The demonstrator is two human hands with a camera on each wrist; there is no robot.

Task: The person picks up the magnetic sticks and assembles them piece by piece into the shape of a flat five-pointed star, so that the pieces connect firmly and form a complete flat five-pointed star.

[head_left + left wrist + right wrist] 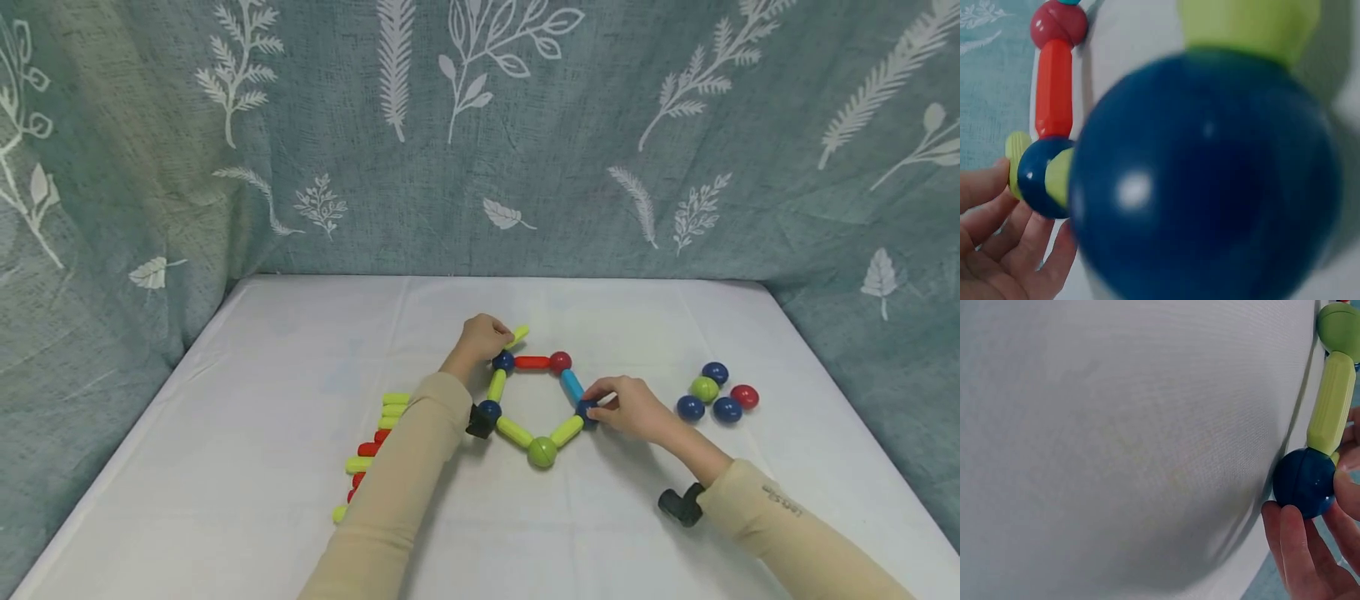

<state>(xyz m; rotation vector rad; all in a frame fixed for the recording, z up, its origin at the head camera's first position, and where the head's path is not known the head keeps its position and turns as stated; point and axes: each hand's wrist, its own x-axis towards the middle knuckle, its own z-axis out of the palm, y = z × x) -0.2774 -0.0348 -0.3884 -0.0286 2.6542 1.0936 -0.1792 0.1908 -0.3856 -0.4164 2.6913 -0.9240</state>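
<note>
A ring of coloured rods and balls lies on the white cloth. My left hand (483, 337) pinches a yellow-green rod (519, 335) against the blue ball (503, 361) at the ring's far left corner. Whether that rod is joined to the ball, I cannot tell. From this ball a red rod (532, 362) runs to a red ball (560, 362), followed by a light blue rod (572, 386). On the ring's right, my right hand (630, 407) holds another blue ball (1304, 482) between thumb and fingers. A green ball (542, 452) forms the near corner, between two yellow-green rods.
Left of the ring, yellow-green and red rods (396, 399) lie in a row, partly covered by the left sleeve. Several loose balls (705, 389) sit to the right. A leaf-patterned curtain (480, 167) hangs behind the table. Dark cameras (681, 505) are worn at both wrists.
</note>
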